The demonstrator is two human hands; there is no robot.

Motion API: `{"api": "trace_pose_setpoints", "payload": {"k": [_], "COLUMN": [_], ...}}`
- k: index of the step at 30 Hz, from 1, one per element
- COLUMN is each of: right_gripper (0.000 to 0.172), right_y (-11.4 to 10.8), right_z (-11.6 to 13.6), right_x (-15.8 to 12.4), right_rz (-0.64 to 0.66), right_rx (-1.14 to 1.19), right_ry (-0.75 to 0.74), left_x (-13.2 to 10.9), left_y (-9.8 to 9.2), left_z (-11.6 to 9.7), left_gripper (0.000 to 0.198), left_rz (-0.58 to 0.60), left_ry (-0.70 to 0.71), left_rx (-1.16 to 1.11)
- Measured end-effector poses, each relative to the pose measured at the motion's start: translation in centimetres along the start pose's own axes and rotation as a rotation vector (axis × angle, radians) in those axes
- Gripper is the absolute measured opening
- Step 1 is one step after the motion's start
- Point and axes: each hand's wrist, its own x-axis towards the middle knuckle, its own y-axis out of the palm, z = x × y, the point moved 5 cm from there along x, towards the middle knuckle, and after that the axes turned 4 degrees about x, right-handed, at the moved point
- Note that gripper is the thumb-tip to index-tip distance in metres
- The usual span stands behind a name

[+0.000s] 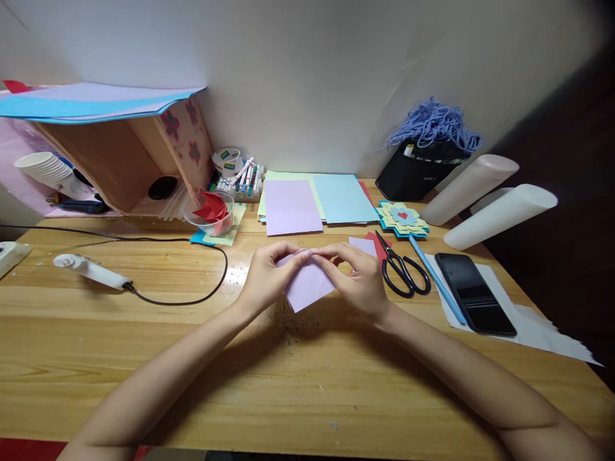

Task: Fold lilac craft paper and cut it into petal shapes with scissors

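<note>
A small lilac sheet of paper (pixel 310 287) is held in both hands above the middle of the wooden table. My left hand (pixel 273 272) pinches its upper left edge between thumb and fingers. On the other side, my right hand (pixel 358 278) pinches the same top edge, and the two thumb tips nearly meet there. The lower corner of the paper points toward me. Just right of my right hand lie black-handled scissors (pixel 401 266) and red paper pieces (pixel 383 243). Another lilac piece (pixel 364 245) shows behind that hand, partly hidden.
Lilac (pixel 293 208) and light blue sheets (pixel 343 198) lie at the back. A white corded glue gun (pixel 96 271) rests left, near a plastic bowl (pixel 225 225) with red folded paper. On the right are a phone (pixel 475 294), a blue paper stick (pixel 437 280) and a layered paper flower (pixel 391 221).
</note>
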Motion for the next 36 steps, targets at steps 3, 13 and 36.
{"api": "trace_pose_setpoints", "payload": {"k": [3,13,36], "right_gripper": [0.010,0.014,0.030], "right_y": [0.2,0.8,5.0], "right_z": [-0.6,-2.5,-7.2], "right_x": [0.3,0.8,-0.7], "right_rz": [0.044,0.107,0.259], "right_rx": [0.098,0.405,0.713], "right_ry": [0.088,0.254,0.648], "left_x": [0.0,0.4,1.1], "left_y": [-0.2,0.0,1.1], "left_z": [-0.3,0.3,6.0], "left_gripper": [0.027,0.024,0.035], "left_rz": [0.004,0.094,-0.016], "left_ry": [0.026,-0.047,-0.247], "left_rx": [0.056,-0.001,-0.303]}}
